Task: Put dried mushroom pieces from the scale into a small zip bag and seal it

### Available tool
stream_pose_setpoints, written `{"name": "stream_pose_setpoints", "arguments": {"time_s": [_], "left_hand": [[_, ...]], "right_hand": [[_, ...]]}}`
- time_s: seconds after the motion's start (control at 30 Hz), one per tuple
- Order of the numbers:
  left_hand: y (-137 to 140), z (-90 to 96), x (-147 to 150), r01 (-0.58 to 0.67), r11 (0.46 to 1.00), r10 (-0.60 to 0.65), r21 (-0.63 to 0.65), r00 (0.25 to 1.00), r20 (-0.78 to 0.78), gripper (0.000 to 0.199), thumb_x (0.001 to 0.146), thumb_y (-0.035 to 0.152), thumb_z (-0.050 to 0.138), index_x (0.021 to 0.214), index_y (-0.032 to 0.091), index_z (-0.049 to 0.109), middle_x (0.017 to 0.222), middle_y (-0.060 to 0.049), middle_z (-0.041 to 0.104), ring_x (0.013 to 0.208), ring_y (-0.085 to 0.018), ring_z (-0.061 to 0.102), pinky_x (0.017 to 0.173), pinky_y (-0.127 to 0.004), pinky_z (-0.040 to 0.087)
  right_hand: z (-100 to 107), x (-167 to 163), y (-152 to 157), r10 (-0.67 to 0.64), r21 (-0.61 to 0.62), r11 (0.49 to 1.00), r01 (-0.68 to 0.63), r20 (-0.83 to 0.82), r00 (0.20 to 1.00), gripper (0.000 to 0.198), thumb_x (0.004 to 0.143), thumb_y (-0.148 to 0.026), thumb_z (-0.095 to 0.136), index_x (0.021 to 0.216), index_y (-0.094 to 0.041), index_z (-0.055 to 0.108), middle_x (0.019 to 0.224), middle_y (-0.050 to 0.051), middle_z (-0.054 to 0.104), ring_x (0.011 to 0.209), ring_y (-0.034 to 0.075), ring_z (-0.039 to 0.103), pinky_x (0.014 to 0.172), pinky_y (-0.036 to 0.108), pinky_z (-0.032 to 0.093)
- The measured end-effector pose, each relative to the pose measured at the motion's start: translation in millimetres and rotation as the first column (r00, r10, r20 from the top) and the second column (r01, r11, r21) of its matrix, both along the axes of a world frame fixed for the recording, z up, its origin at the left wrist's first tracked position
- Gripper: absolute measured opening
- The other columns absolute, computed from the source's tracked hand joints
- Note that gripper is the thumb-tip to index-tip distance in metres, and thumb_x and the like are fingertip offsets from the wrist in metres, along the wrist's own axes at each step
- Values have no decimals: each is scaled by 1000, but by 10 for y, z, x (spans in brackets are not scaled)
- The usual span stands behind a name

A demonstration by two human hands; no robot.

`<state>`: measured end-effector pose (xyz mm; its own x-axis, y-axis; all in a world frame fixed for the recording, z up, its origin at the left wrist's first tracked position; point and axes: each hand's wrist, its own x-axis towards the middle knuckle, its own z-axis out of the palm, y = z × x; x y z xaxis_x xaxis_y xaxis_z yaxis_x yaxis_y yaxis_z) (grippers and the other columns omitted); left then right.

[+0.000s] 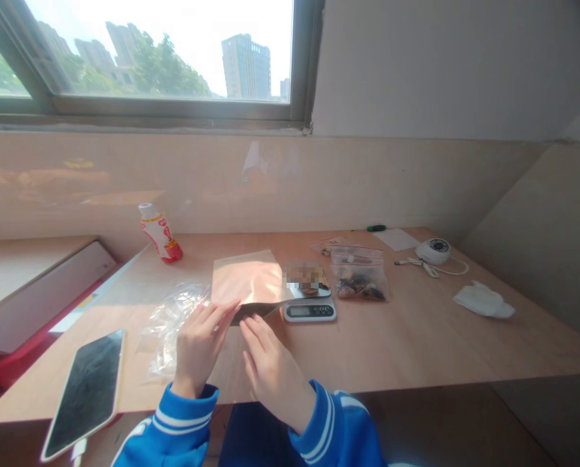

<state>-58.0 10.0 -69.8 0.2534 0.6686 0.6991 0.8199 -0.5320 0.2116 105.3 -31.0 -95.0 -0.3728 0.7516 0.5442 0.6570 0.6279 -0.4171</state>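
Note:
A tan paper bag point(248, 275) lies on the table in front of me, its dark mouth gaping toward me. My left hand point(203, 340) is closed on the near left corner of the bag's mouth. With fingers together, my right hand point(273, 357) grips the lower lip of the mouth. Just to the right of the bag is a white kitchen scale point(310, 311) with a small display. Brown pieces point(310, 285) sit on its plate, partly blurred out. Crumpled clear plastic bags point(166, 331) lie beside my left hand.
Right of the scale are zip bags point(361, 282) with dark pieces. Farther right are a white camera point(433, 251) with a cable, a white tissue point(484, 300) and a green-handled tool point(376, 228). A bottle point(161, 235) stands at back left; a phone point(88, 389) lies at the near left edge.

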Motion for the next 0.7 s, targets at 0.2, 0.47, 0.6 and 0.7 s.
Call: {"name": "stream_pose_setpoints", "arguments": {"time_s": [0.2, 0.47, 0.6, 0.7], "left_hand": [[-22, 225, 150, -116, 988, 144, -97, 923, 356, 23, 87, 33, 54, 100, 22, 69, 88, -2, 69, 74, -13, 61, 70, -24, 50], [-94, 188, 316, -117, 980, 174, -164, 899, 402, 27, 85, 41, 54, 95, 22, 71, 86, -2, 71, 69, -14, 62, 69, -27, 53], [-145, 102, 327, -86, 990, 121, -115, 930, 347, 24, 86, 37, 54, 99, 24, 70, 89, -2, 72, 68, -13, 62, 70, -27, 51], [-156, 55, 307, -58, 992, 90, -116, 951, 295, 22, 87, 34, 54, 99, 25, 70, 86, -1, 72, 70, -14, 62, 67, -25, 49]], "right_hand": [[34, -120, 29, -24, 134, 991, 16, 63, 998, 48, 89, -12, 38, 137, -8, 39, 134, 10, 52, 133, 21, 36, 110, 35, 37], [210, -100, 184, -111, -119, 983, 140, 219, 969, 29, 87, -3, 37, 100, -11, 62, 86, 13, 66, 81, 24, 62, 74, 38, 53], [155, -177, 387, -226, -136, 958, 254, 194, 955, 34, 82, 2, 43, 110, -9, 59, 99, 17, 66, 97, 28, 61, 87, 44, 49], [15, -269, 567, -300, -175, 929, 326, 160, 940, 49, 81, 9, 36, 120, -14, 56, 111, 15, 65, 110, 29, 57, 99, 49, 41]]}}
